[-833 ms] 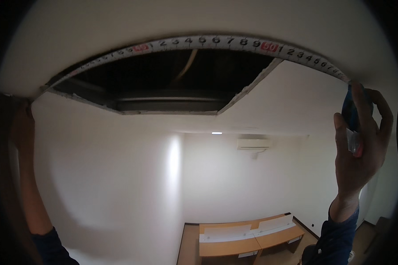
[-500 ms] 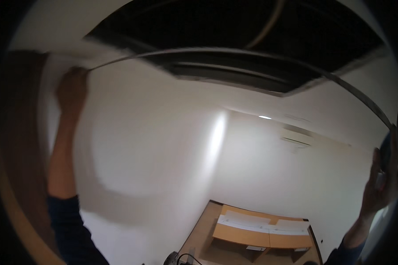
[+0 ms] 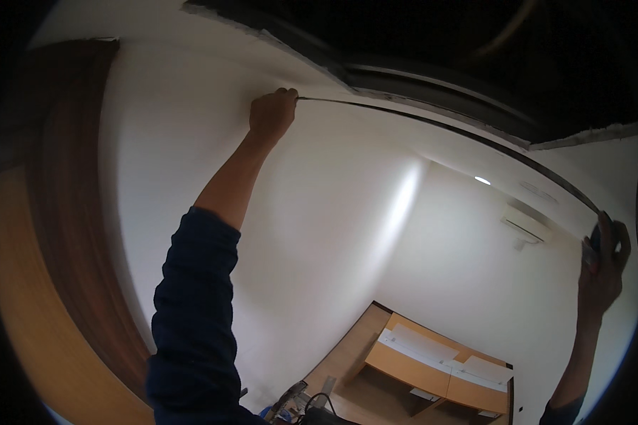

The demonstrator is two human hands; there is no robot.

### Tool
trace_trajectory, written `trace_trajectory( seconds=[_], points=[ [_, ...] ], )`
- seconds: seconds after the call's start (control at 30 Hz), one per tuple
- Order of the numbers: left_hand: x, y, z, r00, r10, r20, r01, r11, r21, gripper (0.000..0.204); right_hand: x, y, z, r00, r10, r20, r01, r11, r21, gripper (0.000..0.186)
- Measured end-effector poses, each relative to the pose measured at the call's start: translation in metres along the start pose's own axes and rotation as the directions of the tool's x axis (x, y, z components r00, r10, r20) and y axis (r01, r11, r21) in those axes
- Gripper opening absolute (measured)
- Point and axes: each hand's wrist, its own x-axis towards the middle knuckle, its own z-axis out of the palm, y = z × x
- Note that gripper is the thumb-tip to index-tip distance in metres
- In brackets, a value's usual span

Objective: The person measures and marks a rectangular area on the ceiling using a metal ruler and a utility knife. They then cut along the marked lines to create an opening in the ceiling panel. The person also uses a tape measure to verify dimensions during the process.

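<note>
The left hand (image 3: 273,115), now nearer mid-view, pinches the end of the tape measure (image 3: 489,144); the right hand (image 3: 600,283) grips its case (image 3: 595,239), though shadow obscures the exact hold. Turned edge-on, the blade appears beside the ceiling opening (image 3: 432,39) rather than across it, leaving its markings unreadable. Desks (image 3: 404,370) stand beyond.

White walls (image 3: 319,212), tan desks (image 3: 411,372)

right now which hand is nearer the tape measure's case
Right: the right hand grips the case. The left hand is away from it, at the far end of the extended blade.
</note>
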Motion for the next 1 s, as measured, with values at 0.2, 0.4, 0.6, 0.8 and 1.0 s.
trace_trajectory(
  seconds=[0.2, 0.4, 0.6, 0.8, 1.0],
  points=[
    [0.02, -0.042, 0.027, 0.995, 0.055, -0.081, -0.041, 0.986, 0.161, 0.017, -0.002, -0.043, 0.049, 0.988, 0.132, 0.082, -0.141, 0.984, 0.111, 0.05],
    [0.029, -0.012, 0.044, 0.999, 0.033, -0.019, -0.029, 0.985, 0.171, 0.019, -0.012, -0.045, 0.077, 0.989, 0.137, 0.049, -0.141, 0.986, 0.092, 0.063],
    [0.029, -0.007, 0.042, 0.999, -0.045, -0.023, 0.049, 0.977, 0.207, 0.019, -0.014, -0.025, 0.104, 0.991, 0.109, 0.079, -0.117, 0.988, 0.103, 0.064],
    [0.033, 0.003, 0.038, 0.996, -0.055, -0.073, 0.068, 0.979, 0.19, 0.015, -0.011, -0.017, 0.131, 0.973, 0.157, 0.172, -0.166, 0.985, 0.04, 0.06],
    [0.034, 0.0, 0.052, 0.996, -0.034, -0.088, 0.053, 0.971, 0.233, 0.013, 0.009, -0.016, 0.127, 0.995, -0.086, -0.053, 0.088, 0.996, 0.034, 0.051]
  ],
)
